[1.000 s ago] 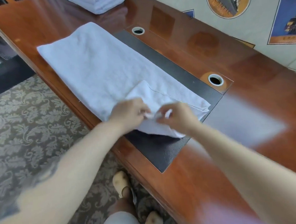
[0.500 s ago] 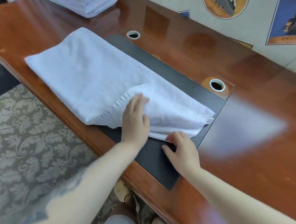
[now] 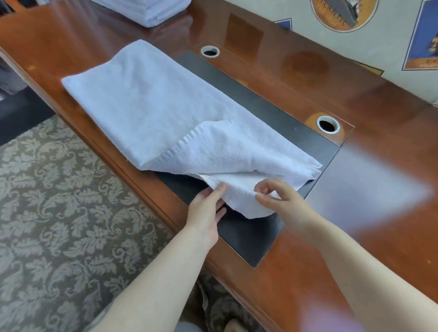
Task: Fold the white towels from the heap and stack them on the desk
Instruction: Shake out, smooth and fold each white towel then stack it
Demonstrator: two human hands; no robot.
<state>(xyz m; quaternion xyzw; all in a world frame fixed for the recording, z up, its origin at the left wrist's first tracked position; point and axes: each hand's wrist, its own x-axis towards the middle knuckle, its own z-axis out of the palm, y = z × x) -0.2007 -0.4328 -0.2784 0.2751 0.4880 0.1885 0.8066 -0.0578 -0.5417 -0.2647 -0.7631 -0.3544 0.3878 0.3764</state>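
A long white towel (image 3: 154, 110) lies lengthwise on the brown desk (image 3: 361, 246), its near end folded back on itself over the black desk mat (image 3: 246, 241). My left hand (image 3: 206, 216) holds the near edge of the lower layer, one finger on top and the others beneath. My right hand (image 3: 280, 200) pinches the same edge between thumb and forefinger, just to the right. That edge is raised slightly off the mat. A stack of folded white towels (image 3: 149, 7) sits at the far end of the desk.
Two round cable holes (image 3: 210, 51) (image 3: 327, 124) sit in the desk beyond the mat. A wall with ship posters (image 3: 343, 1) runs along the desk's far side. Patterned carpet (image 3: 47, 216) lies to the left, below the desk edge.
My left hand left the top of the folded flap and came down to the near edge. My right hand shifted from the mat onto that edge. Both now hold it.
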